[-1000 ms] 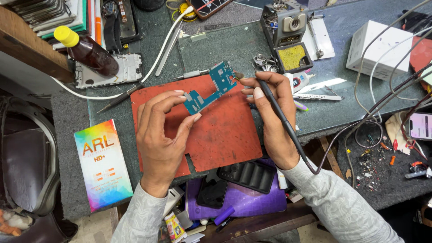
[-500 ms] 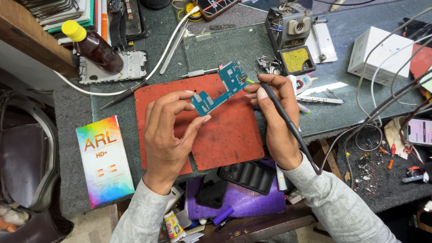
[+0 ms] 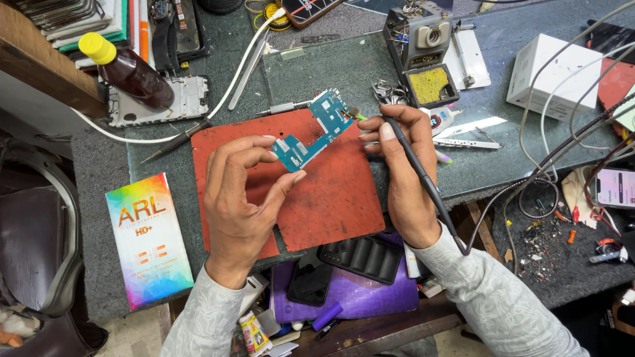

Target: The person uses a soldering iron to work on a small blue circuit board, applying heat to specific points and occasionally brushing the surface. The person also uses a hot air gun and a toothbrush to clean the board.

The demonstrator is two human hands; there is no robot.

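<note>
My left hand [image 3: 241, 198] pinches the lower end of a teal circuit board [image 3: 316, 129] and holds it tilted above a red work mat [image 3: 331, 198]. My right hand [image 3: 403, 172] grips a black soldering iron [image 3: 417, 175] like a pen, its tip by the board's upper right edge. A dark cable runs from the iron's back end past my right wrist. Both sleeves are pale grey.
A brown bottle with a yellow cap [image 3: 129, 69] lies at the back left by a phone frame [image 3: 188, 99]. A soldering stand with a yellow sponge [image 3: 428, 82] and a white box [image 3: 552, 76] sit at the back right. A rainbow-coloured box [image 3: 149, 238] lies at the front left.
Both hands and the board stay together over the red mat with little relative movement. The view has shifted slightly.
</note>
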